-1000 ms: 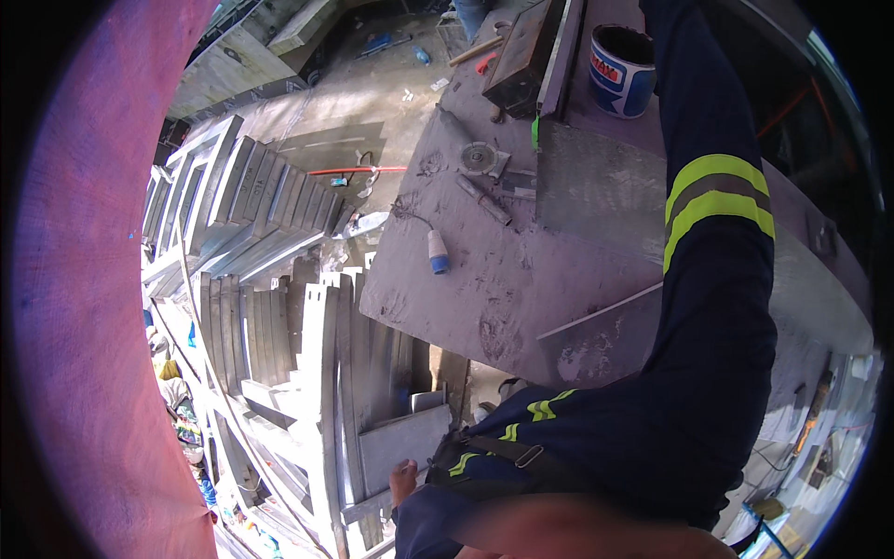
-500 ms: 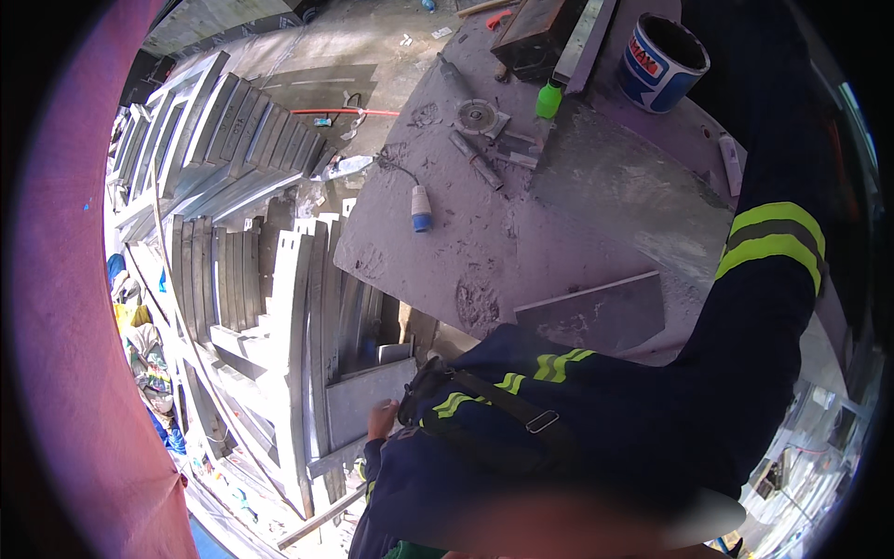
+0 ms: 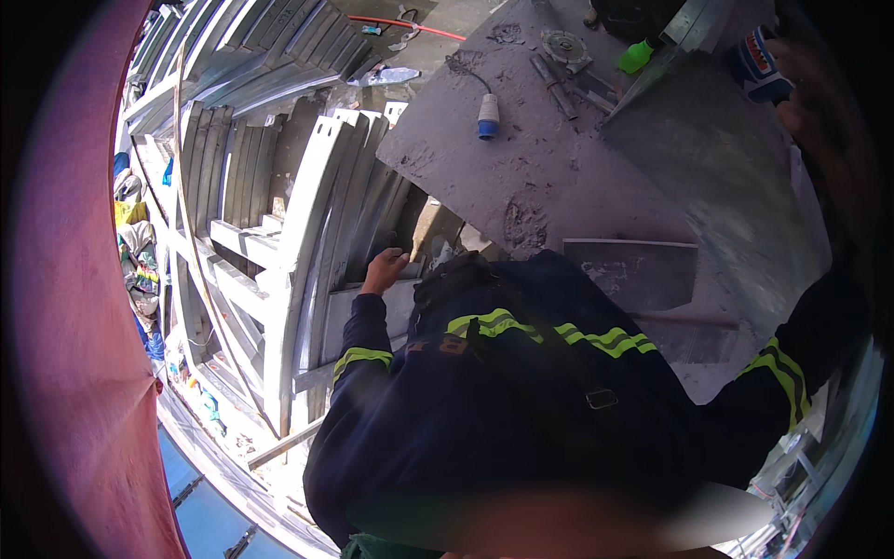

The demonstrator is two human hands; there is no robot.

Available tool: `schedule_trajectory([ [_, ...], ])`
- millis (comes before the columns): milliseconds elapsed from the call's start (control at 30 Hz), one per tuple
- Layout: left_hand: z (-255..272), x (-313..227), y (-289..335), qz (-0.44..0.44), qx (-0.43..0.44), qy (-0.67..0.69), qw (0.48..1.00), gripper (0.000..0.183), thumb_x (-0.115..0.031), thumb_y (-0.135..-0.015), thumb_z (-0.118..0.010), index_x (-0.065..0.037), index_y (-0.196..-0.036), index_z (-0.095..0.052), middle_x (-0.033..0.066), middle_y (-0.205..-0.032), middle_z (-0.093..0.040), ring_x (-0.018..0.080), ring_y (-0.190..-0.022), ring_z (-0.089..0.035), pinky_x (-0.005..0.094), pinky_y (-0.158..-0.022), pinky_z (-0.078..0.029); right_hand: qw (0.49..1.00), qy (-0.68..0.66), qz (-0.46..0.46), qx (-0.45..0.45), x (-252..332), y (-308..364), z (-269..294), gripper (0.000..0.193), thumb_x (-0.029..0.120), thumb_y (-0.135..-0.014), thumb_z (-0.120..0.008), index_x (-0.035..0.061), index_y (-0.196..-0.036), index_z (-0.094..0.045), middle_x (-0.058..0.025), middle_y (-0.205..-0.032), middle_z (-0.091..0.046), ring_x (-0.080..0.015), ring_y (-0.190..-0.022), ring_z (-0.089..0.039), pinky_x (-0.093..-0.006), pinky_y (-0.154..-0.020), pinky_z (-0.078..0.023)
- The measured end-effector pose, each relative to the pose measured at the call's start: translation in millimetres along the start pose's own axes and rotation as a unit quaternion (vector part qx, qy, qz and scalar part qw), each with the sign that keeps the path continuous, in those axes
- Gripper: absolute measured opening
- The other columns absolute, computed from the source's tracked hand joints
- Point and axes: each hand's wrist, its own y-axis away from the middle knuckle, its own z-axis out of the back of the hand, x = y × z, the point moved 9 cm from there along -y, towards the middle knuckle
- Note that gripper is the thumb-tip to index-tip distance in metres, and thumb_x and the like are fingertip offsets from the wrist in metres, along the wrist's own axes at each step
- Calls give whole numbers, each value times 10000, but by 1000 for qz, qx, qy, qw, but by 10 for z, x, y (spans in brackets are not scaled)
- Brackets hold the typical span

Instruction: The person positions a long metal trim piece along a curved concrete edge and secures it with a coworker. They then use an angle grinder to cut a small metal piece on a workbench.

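Observation:
My left hand [image 3: 385,270] hangs left of my body with its fingers curled, over a grey panel among the stacked metal profiles. Whether anything lies inside those fingers is hidden. Far right, in shadow, my right hand [image 3: 808,88] bends its fingers at the far edge of a large dusty grey sheet [image 3: 712,177]. The sheet looks tilted up off the table and casts a dark strip beneath it. Just behind that hand stands a blue and white bucket [image 3: 759,67]. A smaller dark plate [image 3: 629,273] lies flat near the table's front edge.
On the dusty table [image 3: 438,154] are a cable plug with a blue end [image 3: 488,116], an angle grinder [image 3: 564,48], a metal rod [image 3: 552,86] and a green bottle top [image 3: 636,58]. Curved metal profiles [image 3: 312,205] stand stacked at the left, beside a pink sheet [image 3: 74,279].
My view has shifted, so the table sits higher and further right. My right hand has come into sight by the grey sheet, which now looks raised. The left forearm shows more.

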Motion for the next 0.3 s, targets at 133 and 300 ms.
schedule_trajectory([
  [133, 167, 111, -191, -40, 10, 43, 998, 606, -513, -988, -739, -8, -1324, -745, 213, -1202, -801, 363, -1171, -766, 428, -1016, -577, 966, -163, -19, 200, 506, 503, -1290, 584, 369, -935, -839, 80, -1420, -694, -124, -1299, -747, -208, -1031, -715, -368, -927, -568],
  [300, 356, 725, -177, 5, 30, 58, 998, 621, -523, -986, -742, -7, -1330, -739, 219, -1226, -792, 361, -1196, -756, 431, -1031, -572, 870, -368, -271, 185, 510, 1099, -3700, 588, 441, -984, -824, 73, -1426, -698, -127, -1239, -765, -228, -1092, -747, -371, -1010, -562],
])
